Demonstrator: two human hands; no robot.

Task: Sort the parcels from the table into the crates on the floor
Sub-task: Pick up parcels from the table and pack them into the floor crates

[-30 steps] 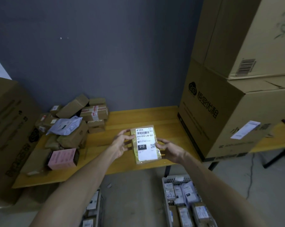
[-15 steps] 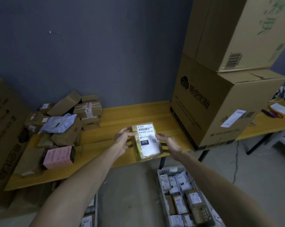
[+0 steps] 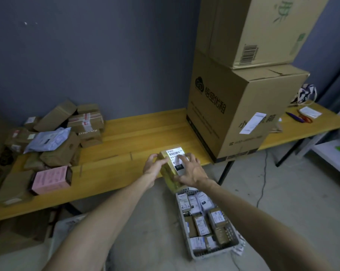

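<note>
Parcel (image 3: pixel 168 173): yellow, white label up; held in the air at the table's (image 3: pixel 136 133) front edge, above the crate (image 3: pixel 214 255) on the floor
Left hand (image 3: pixel 154 167): fingers curled round its left edge, gripping
Right hand (image 3: pixel 193 173): fingers spread, lying on the label

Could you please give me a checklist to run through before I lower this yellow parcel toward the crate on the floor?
1. Grip: left hand grips the yellow rectangular parcel by its side, and right hand lies spread on its white label: ok.
2. Sorting code: black "010" block shows beside the fingers: ok.
3. Matching crate: grey slotted plastic crate shows no code marking: cannot tell.
4. Room: that crate already holds many labelled parcels: cannot tell.
5. Path: nothing lies between the parcel and the crate below: ok.
</note>
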